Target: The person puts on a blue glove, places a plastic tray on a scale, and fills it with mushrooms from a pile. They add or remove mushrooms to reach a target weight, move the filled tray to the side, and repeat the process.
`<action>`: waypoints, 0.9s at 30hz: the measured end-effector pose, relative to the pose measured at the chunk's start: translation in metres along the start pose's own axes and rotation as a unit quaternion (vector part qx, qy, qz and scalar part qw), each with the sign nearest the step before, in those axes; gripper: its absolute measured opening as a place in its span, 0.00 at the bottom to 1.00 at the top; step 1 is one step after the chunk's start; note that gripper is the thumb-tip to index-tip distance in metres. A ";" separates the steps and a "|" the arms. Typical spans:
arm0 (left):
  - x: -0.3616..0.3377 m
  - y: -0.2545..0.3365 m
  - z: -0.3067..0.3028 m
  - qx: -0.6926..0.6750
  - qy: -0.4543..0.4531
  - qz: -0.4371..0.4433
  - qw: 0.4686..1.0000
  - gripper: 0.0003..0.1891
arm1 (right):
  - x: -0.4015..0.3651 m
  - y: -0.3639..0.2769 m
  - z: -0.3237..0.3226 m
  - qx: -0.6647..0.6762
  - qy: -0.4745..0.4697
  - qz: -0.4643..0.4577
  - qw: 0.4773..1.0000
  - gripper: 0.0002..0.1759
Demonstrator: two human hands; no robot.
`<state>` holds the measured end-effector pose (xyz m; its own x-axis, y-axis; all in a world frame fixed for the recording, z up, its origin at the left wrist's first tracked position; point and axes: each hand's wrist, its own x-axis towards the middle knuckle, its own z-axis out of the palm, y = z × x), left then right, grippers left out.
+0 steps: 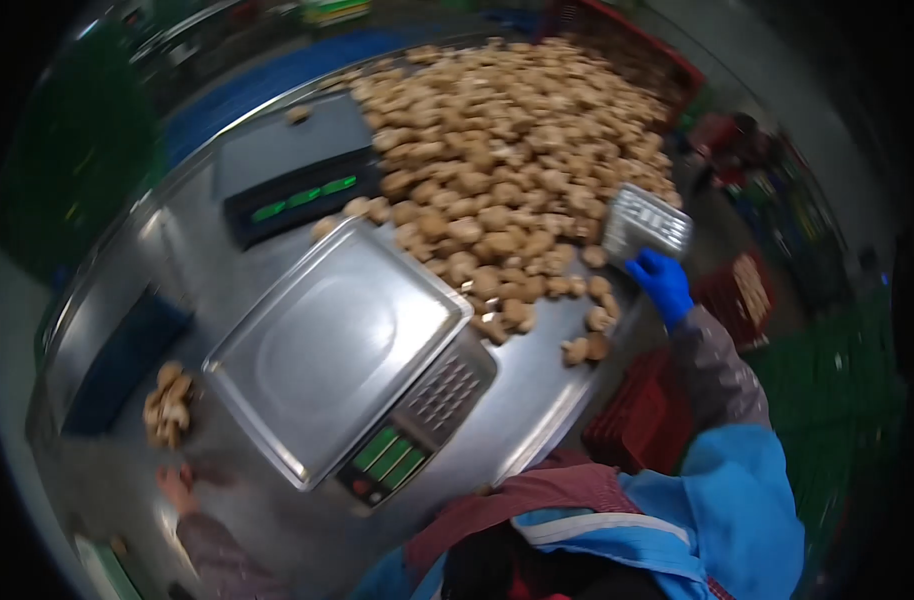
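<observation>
My right hand (662,282), in a blue glove, grips the near edge of a clear plastic tray (645,222). The tray is tilted beside the right edge of a large heap of brown mushrooms (497,170). At the lower left, my bare left hand (179,490) is blurred, its fingertips seeming apart with nothing visible between them. A small cluster of mushrooms (168,405) lies on the metal table just beyond those fingers. Between my hands stands a weighing scale (347,345) with a bare steel pan, a keypad and green display panels.
A second dark scale (292,160) with lit green digits bears a single mushroom at the back left. A dark blue block-like object (127,365) lies on the left of the steel table (522,400). Red crates (637,410) stand below the table's right edge.
</observation>
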<state>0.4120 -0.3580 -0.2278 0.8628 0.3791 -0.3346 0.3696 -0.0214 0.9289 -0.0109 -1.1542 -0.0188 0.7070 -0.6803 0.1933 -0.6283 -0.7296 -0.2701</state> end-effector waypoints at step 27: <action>-0.381 0.101 0.267 0.071 -0.368 0.095 0.922 0.13 | 0.057 0.123 -0.031 -0.181 -0.039 -0.109 0.977 0.10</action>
<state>0.2127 -0.7514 -0.0486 0.8973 -0.3743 -0.2341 0.1845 -0.1638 0.9691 -0.0580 -1.2850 -0.0117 0.8507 -0.5086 0.1329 -0.5234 -0.8430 0.1242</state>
